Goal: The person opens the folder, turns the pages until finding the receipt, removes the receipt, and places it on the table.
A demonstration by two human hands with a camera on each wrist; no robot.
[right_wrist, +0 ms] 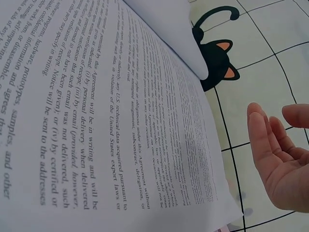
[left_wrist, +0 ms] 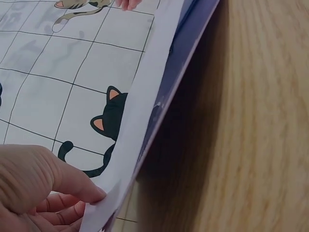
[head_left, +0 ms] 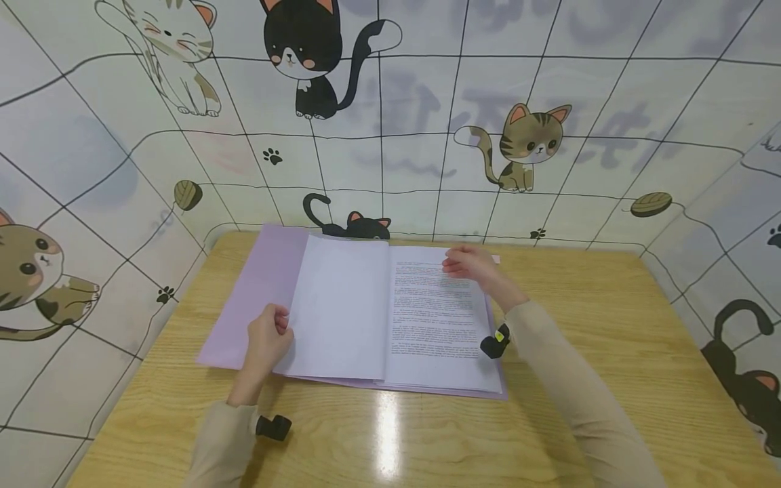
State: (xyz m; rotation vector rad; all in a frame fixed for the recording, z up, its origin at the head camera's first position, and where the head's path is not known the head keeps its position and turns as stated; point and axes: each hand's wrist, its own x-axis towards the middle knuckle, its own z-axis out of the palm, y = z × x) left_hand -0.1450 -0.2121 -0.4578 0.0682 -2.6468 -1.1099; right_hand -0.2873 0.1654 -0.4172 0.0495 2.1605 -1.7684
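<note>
A light purple folder lies spread on the table with a stack of paper inside. Its left-hand sheet shows a blank side; the right-hand page is covered with printed text. At the left edge of the blank sheet, my left hand pinches the paper, thumb on top and fingers curled beneath. Over the upper right of the printed page is my right hand, holding nothing. In the right wrist view its fingers are loosely extended, apart from the page.
The wooden table extends to both sides and in front of the folder. Behind it stands a white backdrop with a grid and cartoon cats. A small pale tab sticks out past the right page's top corner. Each wrist carries a small black camera.
</note>
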